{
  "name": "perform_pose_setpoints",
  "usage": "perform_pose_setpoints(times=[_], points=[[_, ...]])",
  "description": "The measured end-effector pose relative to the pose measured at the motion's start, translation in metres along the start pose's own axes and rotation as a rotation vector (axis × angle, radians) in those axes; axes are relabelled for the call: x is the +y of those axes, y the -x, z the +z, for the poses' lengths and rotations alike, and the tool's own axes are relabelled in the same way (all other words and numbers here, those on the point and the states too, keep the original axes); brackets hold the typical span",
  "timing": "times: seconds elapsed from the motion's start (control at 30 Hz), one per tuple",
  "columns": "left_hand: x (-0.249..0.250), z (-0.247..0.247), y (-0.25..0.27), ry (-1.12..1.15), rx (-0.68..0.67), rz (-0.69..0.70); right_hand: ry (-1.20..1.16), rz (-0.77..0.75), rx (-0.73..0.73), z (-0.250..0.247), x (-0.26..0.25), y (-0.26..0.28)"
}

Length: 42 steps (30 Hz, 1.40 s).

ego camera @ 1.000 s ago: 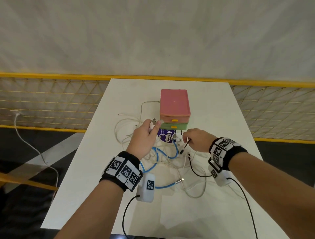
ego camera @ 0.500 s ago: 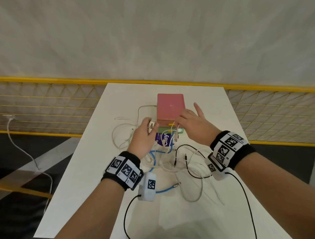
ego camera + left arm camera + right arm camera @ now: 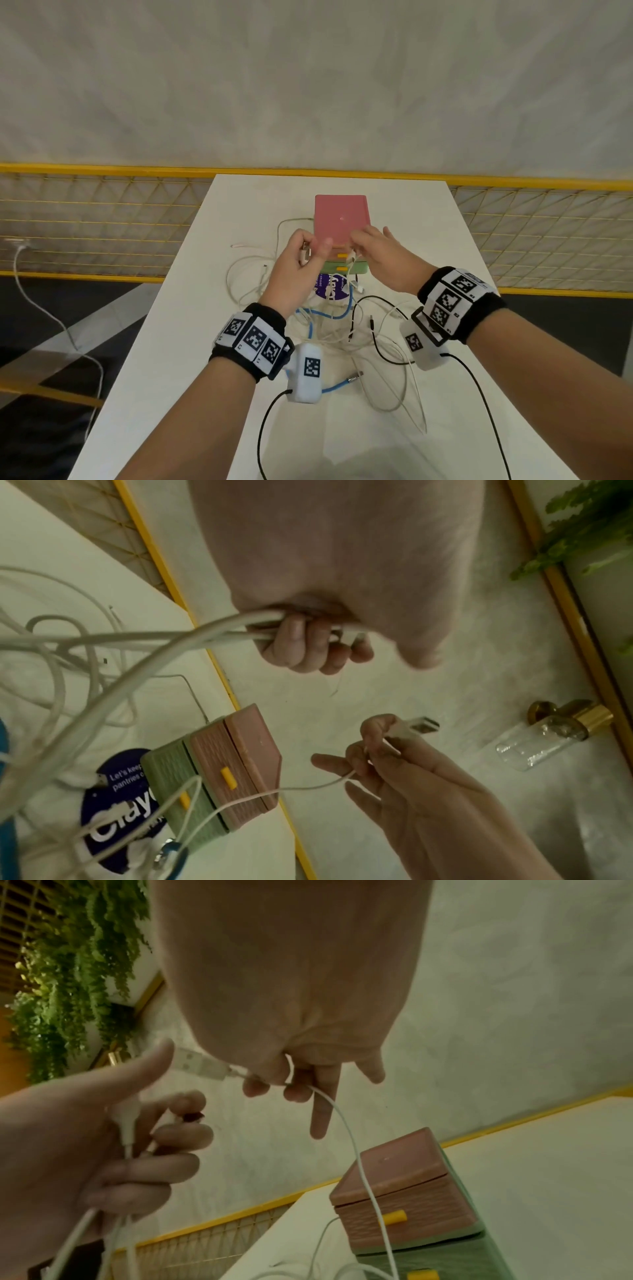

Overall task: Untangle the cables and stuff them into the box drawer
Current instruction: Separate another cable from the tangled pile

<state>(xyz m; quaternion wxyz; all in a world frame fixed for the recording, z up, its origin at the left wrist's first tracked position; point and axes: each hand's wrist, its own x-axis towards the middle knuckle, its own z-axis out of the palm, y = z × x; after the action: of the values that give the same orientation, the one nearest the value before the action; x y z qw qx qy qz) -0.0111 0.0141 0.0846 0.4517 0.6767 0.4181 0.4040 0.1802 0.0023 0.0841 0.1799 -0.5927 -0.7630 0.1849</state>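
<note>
A pink-over-green drawer box stands mid-table, both drawers shut behind yellow handles. In front of it lies a tangle of white, blue and black cables. My left hand is raised beside the box's left front corner and grips several white cable ends in curled fingers. My right hand hovers over the box front. It pinches a thin white cable just behind its USB plug, and the cable trails down past the box into the tangle.
A round purple sticker lies on the white table under the cables. A yellow rail with mesh runs behind the table's far edge. Another white cable hangs off the mesh at far left.
My right hand let go of the black cable in the tangle, rose over the box front and now pinches a thin white USB cable. My left hand lifted slightly with its cable ends.
</note>
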Motion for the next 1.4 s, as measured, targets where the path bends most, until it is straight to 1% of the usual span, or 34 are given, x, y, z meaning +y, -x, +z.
perform_pose_setpoints(times=[0.07, 0.13, 0.2, 0.27, 0.33, 0.4, 0.47, 0.53, 0.57, 0.63, 0.7, 0.77, 0.83, 0.9, 0.93, 0.97, 1.0, 1.03, 1.07, 1.13, 1.17, 1.2, 1.23, 1.27, 1.3, 1.37, 1.4], points=[[0.01, 0.002, 0.001, 0.128, 0.032, -0.063, -0.104, 0.02, 0.004, -0.001, -0.009, 0.0], [0.017, 0.003, -0.003, 0.259, 0.102, -0.133, -0.197, 0.026, -0.013, 0.0, -0.019, 0.003], [0.02, 0.003, -0.007, 0.304, 0.169, -0.113, -0.297, -0.023, -0.003, 0.002, -0.031, 0.005], [0.023, 0.004, -0.009, 0.307, 0.144, -0.064, -0.405, -0.044, 0.033, 0.004, -0.046, 0.006], [0.025, 0.007, -0.009, 0.288, 0.097, -0.052, -0.502, -0.066, 0.049, 0.007, -0.055, 0.004], [0.025, 0.008, -0.009, 0.261, 0.076, -0.015, -0.584, -0.05, 0.058, 0.01, -0.058, 0.004], [0.024, 0.008, -0.01, 0.22, 0.067, 0.037, -0.664, 0.001, 0.097, 0.015, -0.055, 0.003], [0.023, 0.008, -0.01, 0.198, 0.067, 0.046, -0.725, 0.028, 0.117, 0.017, -0.051, 0.003], [0.024, 0.008, -0.01, 0.168, 0.072, 0.047, -0.747, 0.018, 0.119, 0.018, -0.051, 0.004], [0.022, 0.007, -0.012, 0.084, 0.124, 0.056, -0.726, -0.021, 0.121, 0.018, -0.05, 0.006], [0.025, 0.003, -0.015, 0.083, 0.199, 0.06, -0.614, -0.061, 0.094, 0.017, -0.049, 0.01], [0.032, -0.003, -0.018, 0.14, 0.262, 0.052, -0.503, -0.075, 0.049, 0.019, -0.044, 0.015], [0.042, -0.011, -0.018, 0.293, 0.264, 0.034, -0.446, -0.025, 0.02, 0.024, -0.03, 0.019], [0.05, -0.022, -0.018, 0.422, 0.241, 0.016, -0.388, 0.061, 0.003, 0.026, -0.014, 0.023], [0.052, -0.028, -0.018, 0.411, 0.229, 0.02, -0.372, 0.094, 0.002, 0.027, -0.007, 0.025], [0.052, -0.033, -0.019, 0.352, 0.208, 0.033, -0.364, 0.112, 0.007, 0.026, -0.002, 0.026], [0.05, -0.035, -0.019, 0.245, 0.162, 0.055, -0.36, 0.115, 0.02, 0.025, 0.0, 0.027], [0.049, -0.034, -0.017, 0.11, 0.077, 0.066, -0.363, 0.106, 0.044, 0.023, 0.0, 0.026], [0.047, -0.031, -0.015, -0.064, -0.035, 0.063, -0.373, 0.088, 0.072, 0.02, -0.003, 0.024], [0.039, -0.02, -0.009, -0.384, -0.304, -0.027, -0.42, 0.035, 0.134, 0.01, -0.015, 0.017], [0.035, -0.016, -0.005, -0.468, -0.386, -0.063, -0.433, 0.006, 0.159, 0.005, -0.02, 0.014], [0.033, -0.015, -0.003, -0.513, -0.397, -0.063, -0.424, -0.019, 0.174, 0.001, -0.024, 0.012], [0.033, -0.017, -0.004, -0.514, -0.343, -0.062, -0.403, -0.034, 0.172, -0.003, -0.026, 0.011], [0.034, -0.022, -0.007, -0.488, -0.225, -0.063, -0.379, -0.031, 0.154, -0.003, -0.024, 0.011], [0.038, -0.029, -0.01, -0.44, -0.069, -0.059, -0.361, -0.01, 0.122, -0.002, -0.02, 0.013], [0.046, -0.049, -0.021, -0.307, 0.285, -0.03, -0.354, 0.064, 0.046, 0.008, -0.006, 0.02], [0.047, -0.06, -0.027, -0.265, 0.428, -0.005, -0.358, 0.104, 0.025, 0.014, 0.001, 0.023]])
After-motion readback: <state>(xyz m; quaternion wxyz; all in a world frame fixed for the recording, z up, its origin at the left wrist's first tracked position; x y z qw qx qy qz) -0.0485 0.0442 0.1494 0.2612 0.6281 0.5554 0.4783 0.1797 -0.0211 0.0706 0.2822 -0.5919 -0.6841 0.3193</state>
